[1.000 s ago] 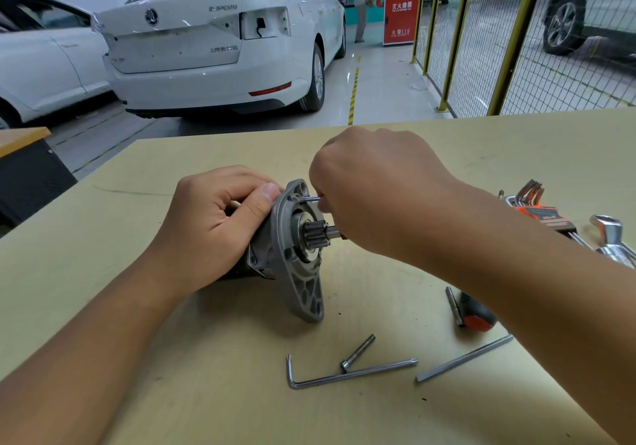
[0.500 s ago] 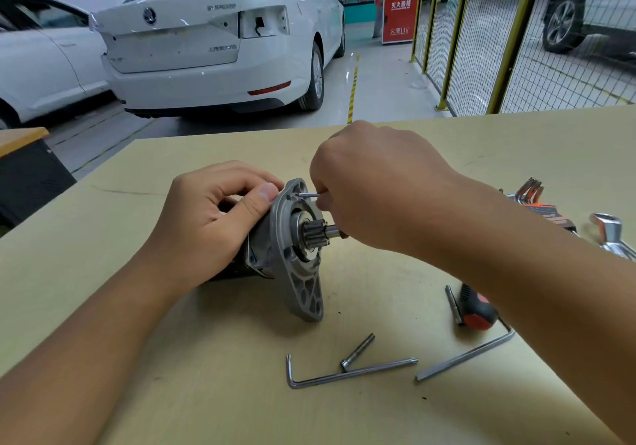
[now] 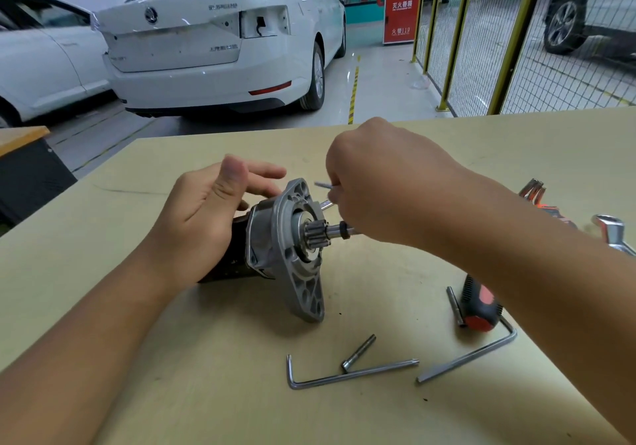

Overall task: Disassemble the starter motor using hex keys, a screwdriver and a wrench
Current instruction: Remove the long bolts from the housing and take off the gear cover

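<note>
The starter motor lies on its side on the pale table, its grey flange and toothed pinion facing right. My left hand rests against the motor's black body with fingers spread and lifted. My right hand hovers just right of the flange, pinching a long bolt whose tip is clear of the flange. A loose bolt lies in front beside two hex keys.
A red-and-black screwdriver lies right of the motor. A hex key set and a chrome wrench sit at the far right, partly behind my right arm. White cars and a yellow mesh fence stand beyond the table.
My left hand let go of the motor body and opened its fingers. My right hand drew the bolt out of the flange, up and to the right. The motor has tilted slightly.
</note>
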Motion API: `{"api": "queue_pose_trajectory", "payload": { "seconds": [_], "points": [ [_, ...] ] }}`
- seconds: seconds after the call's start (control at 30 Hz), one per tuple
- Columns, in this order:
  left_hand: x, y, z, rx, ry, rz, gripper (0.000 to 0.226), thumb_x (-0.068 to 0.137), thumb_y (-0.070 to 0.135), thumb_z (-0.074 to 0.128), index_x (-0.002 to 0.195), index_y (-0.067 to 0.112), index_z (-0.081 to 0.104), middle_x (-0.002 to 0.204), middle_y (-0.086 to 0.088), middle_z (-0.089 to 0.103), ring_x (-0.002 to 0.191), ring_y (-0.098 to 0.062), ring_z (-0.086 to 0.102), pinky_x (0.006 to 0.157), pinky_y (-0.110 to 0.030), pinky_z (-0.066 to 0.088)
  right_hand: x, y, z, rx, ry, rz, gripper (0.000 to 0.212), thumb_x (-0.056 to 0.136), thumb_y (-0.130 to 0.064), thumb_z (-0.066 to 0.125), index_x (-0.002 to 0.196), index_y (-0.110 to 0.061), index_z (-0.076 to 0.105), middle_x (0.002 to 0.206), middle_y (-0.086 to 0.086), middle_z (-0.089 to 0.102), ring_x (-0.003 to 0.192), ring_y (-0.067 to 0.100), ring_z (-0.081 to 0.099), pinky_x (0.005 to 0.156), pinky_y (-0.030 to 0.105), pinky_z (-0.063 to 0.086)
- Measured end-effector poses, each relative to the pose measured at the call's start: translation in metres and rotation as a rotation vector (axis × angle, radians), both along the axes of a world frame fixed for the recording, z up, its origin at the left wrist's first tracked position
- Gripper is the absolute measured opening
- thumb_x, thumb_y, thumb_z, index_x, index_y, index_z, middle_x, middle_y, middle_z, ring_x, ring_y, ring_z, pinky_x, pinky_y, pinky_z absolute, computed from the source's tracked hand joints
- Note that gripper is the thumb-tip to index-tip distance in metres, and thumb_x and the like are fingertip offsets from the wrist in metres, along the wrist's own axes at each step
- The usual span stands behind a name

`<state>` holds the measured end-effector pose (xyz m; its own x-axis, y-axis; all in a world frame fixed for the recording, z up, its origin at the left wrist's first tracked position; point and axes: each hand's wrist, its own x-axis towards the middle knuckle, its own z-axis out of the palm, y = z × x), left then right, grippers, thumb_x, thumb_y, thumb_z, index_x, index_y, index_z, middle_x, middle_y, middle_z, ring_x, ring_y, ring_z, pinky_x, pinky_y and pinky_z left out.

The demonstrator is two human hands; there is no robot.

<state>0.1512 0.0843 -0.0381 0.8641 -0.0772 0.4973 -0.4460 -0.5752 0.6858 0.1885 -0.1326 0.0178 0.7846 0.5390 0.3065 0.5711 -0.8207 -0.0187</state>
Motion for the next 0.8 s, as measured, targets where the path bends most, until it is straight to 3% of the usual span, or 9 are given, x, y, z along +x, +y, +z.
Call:
{"api": "queue_pose_trajectory", "payload": {
  "seconds": [0.13,0.2,0.3,0.37,0.43,0.5,0.6,0.67,0.8],
  "points": [
    [0.000,-0.001,0.002,-0.001,0.097,-0.058,0.100,0.083,0.095,0.021,0.112,0.018,0.079,0.134,0.016,0.069,0.128,0.000,0.062,0.101,-0.013,0.046,0.013,-0.003,0.000,0.122,0.157,0.028,0.024,0.100,-0.020,0.057,0.086,-0.003,0.068,0.080,0.015,0.066,0.062,0.028,0.064,0.046,0.034,0.047],
    [-0.001,-0.002,0.002,-0.010,0.056,-0.055,0.098,0.085,0.094,0.020,0.106,0.018,0.079,0.131,0.013,0.071,0.126,-0.004,0.063,0.103,-0.020,0.047,0.018,-0.003,-0.002,0.242,0.300,0.041,0.028,0.101,-0.018,0.053,0.089,0.001,0.070,0.082,0.021,0.070,0.057,0.033,0.070,0.046,0.042,0.056],
    [-0.002,-0.003,0.003,-0.030,0.000,-0.009,0.094,0.087,0.090,0.014,0.094,0.024,0.080,0.129,0.015,0.073,0.122,-0.007,0.065,0.100,-0.038,0.049,0.024,0.000,-0.009,0.435,0.514,0.028,0.023,0.099,-0.019,0.058,0.088,-0.004,0.071,0.085,0.020,0.071,0.057,0.033,0.064,0.042,0.032,0.051],
    [-0.001,-0.003,0.004,-0.036,0.003,0.011,0.093,0.087,0.090,0.011,0.094,0.028,0.081,0.130,0.018,0.072,0.123,-0.005,0.064,0.098,-0.038,0.049,0.025,0.000,-0.014,0.574,0.687,0.007,0.017,0.096,-0.018,0.064,0.084,-0.008,0.069,0.079,0.014,0.069,0.058,0.027,0.055,0.042,0.027,0.045],
    [-0.001,-0.004,0.004,-0.029,0.061,0.008,0.095,0.080,0.096,0.010,0.097,0.034,0.080,0.133,0.023,0.069,0.126,0.002,0.061,0.100,-0.028,0.046,0.027,0.000,-0.017,0.660,0.801,-0.009,0.015,0.094,-0.017,0.067,0.083,-0.008,0.067,0.072,0.010,0.066,0.058,0.024,0.051,0.044,0.026,0.040],
    [0.000,-0.005,0.003,-0.029,0.091,-0.016,0.093,0.078,0.099,0.013,0.097,0.036,0.080,0.134,0.023,0.068,0.127,0.004,0.060,0.103,-0.018,0.043,0.029,-0.001,-0.019,0.697,0.844,-0.003,0.014,0.094,-0.015,0.068,0.082,-0.006,0.068,0.069,0.010,0.065,0.060,0.024,0.050,0.053,0.033,0.040],
    [-0.001,-0.004,0.003,-0.059,0.020,-0.003,0.090,0.086,0.092,0.015,0.090,0.031,0.082,0.128,0.018,0.073,0.124,-0.003,0.064,0.102,-0.032,0.045,0.028,0.000,-0.018,0.723,0.854,0.023,0.015,0.093,-0.014,0.069,0.082,-0.004,0.070,0.070,0.010,0.064,0.058,0.023,0.049,0.054,0.035,0.041],
    [0.000,-0.003,0.004,-0.067,0.013,0.019,0.091,0.087,0.090,0.012,0.088,0.033,0.083,0.127,0.020,0.072,0.123,-0.002,0.064,0.097,-0.035,0.045,0.025,0.000,-0.018,0.730,0.855,0.045,0.014,0.092,-0.014,0.070,0.086,-0.001,0.071,0.069,0.009,0.065,0.058,0.021,0.050,0.050,0.032,0.042],
    [0.001,-0.004,0.003,-0.007,0.092,0.004,0.094,0.080,0.097,0.012,0.096,0.037,0.083,0.133,0.021,0.069,0.127,0.004,0.060,0.105,-0.021,0.041,0.019,0.002,-0.016,0.712,0.825,0.092,0.013,0.091,-0.015,0.071,0.088,-0.002,0.072,0.069,0.007,0.065,0.057,0.019,0.052,0.046,0.028,0.041]
  ]
}}
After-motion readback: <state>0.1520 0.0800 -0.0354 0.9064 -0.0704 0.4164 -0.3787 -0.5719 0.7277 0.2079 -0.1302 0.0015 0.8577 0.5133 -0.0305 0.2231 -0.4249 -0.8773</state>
